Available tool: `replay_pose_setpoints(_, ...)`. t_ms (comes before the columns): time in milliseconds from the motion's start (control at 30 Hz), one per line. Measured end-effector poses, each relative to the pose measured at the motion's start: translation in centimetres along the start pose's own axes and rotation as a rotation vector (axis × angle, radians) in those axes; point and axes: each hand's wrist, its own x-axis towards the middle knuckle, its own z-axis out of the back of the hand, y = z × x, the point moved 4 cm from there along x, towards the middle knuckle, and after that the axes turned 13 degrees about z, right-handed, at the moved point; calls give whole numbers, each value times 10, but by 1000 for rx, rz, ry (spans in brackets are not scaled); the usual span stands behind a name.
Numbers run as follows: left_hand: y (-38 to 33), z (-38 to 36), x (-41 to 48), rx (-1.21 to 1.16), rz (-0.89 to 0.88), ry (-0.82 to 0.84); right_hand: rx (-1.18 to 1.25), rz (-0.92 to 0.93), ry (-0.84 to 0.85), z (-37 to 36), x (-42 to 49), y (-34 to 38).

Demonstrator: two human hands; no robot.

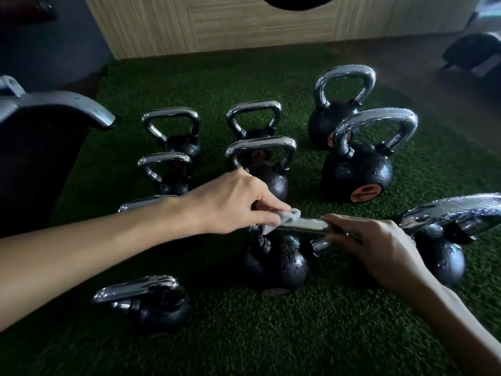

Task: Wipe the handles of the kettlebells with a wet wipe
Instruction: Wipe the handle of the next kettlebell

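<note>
Several black kettlebells with chrome handles stand on green artificial turf (pixel 244 335). One kettlebell (pixel 279 264) sits in the middle near me, its chrome handle (pixel 303 226) running left to right. My left hand (pixel 233 204) pinches a small white wet wipe (pixel 279 219) against the left end of that handle. My right hand (pixel 379 248) grips the handle's right end and holds it steady. Water drops cover the handles of the bigger kettlebells (pixel 357 169) at the right.
A dark bin or stand with a grey metal rim (pixel 54 104) rises at the left. A wooden panel wall (pixel 244 23) closes the far side. More kettlebells stand close by at the lower left (pixel 151 305) and the right (pixel 439 245).
</note>
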Motion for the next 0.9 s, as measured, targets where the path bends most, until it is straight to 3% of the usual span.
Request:
replay_pose_setpoints(133,-4,-3,-3,15,11,-50,15,-41,3,1,-3,-6)
replay_pose_setpoints(367,41,-23,-23,-298,170,-249,40,-42,-31,-4,-1,4)
replay_pose_setpoints(600,61,-42,-51,-632,275,-331,51,-41,-50,-6,1,13)
replay_pose_setpoints(767,40,-44,-65,-455,248,-561,94,-67,-55,-4,-4,14)
replay_pose_setpoints(900,64,-59,-60,-601,394,-489,123,-71,-72,-3,-8,14)
